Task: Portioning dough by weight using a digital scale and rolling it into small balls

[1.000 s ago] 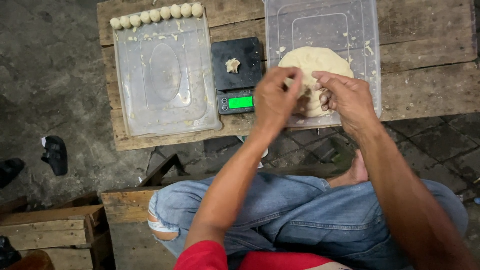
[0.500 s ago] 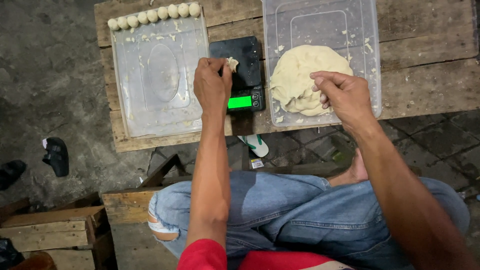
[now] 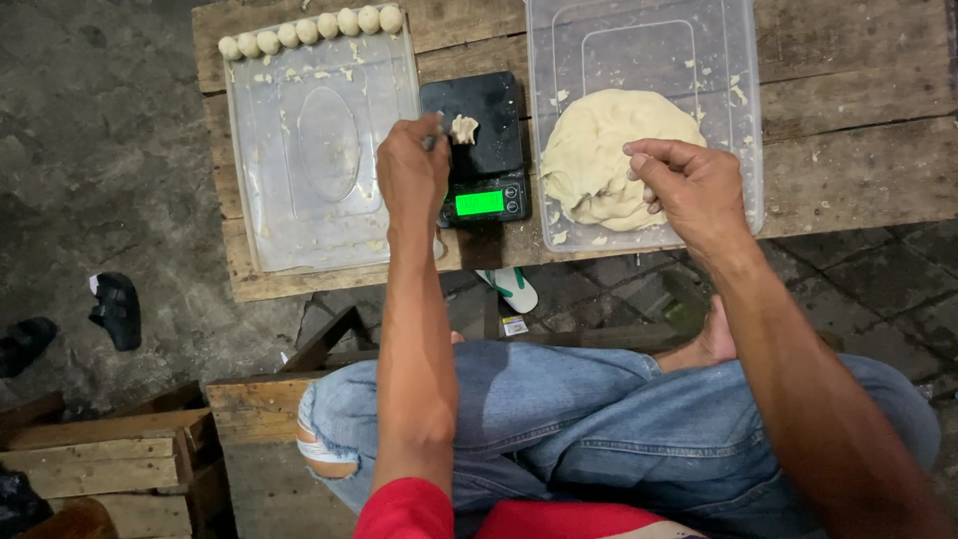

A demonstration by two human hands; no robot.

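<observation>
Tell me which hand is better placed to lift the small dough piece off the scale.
Left, probably. The left hand hovers at the black scale beside the small dough piece. The right hand is over the big dough mass in the clear tub.

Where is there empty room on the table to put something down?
Most room: the middle of the clear plastic tray, below the row of pale dough balls, and bare wooden table right of the clear plastic tub. Crowded: the black scale between both hands.
</observation>
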